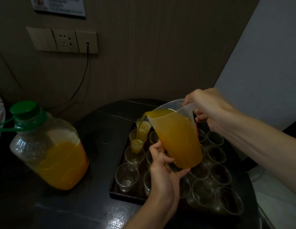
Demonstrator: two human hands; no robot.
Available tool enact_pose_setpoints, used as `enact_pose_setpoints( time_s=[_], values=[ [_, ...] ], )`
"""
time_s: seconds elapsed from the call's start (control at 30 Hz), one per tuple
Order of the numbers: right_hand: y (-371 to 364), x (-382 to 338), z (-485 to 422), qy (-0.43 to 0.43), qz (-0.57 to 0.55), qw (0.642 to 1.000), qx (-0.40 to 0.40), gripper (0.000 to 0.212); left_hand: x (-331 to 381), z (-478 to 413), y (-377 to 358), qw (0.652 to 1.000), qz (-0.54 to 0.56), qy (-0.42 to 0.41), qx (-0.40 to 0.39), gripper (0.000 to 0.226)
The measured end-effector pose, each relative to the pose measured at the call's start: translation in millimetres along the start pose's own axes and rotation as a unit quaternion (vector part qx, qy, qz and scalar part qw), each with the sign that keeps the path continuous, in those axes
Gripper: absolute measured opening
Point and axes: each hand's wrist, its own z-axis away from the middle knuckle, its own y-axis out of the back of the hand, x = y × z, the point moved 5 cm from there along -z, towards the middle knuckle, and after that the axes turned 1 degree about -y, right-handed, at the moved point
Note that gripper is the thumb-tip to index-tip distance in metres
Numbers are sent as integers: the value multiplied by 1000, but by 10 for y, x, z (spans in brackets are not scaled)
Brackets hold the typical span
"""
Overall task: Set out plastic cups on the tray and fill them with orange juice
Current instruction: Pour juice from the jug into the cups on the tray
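On the tray (pixel 126 195), one cup (pixel 144 128) is full, a second cup (pixel 137 145) is filling, other cups (pixel 126 176) wait empty; right hand (pixel 208 109) grips the jug (pixel 177 139) handle, left hand (pixel 162 164) clasps its base

A dark rectangular tray (pixel 113 185) sits on the table, packed with rows of clear plastic cups standing upright, rims close together. In the left row the farthest cup (pixel 144 128) holds foamy orange juice. The second cup (pixel 137 146) is partly filled, and a thin stream of juice (pixel 139 125) falls into it from the spout of a translucent jug (pixel 177 138), tilted above the tray and mostly full. The front-left cup (pixel 126 176) is empty.
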Motion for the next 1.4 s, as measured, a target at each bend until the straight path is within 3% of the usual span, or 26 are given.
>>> enact_pose_setpoints(
  time_s=[1.4],
  values=[
    [35, -58, 50, -2, 15, 1000, 6, 11, -36, 5, -2, 1000, 15, -9, -10, 47]
  ],
)
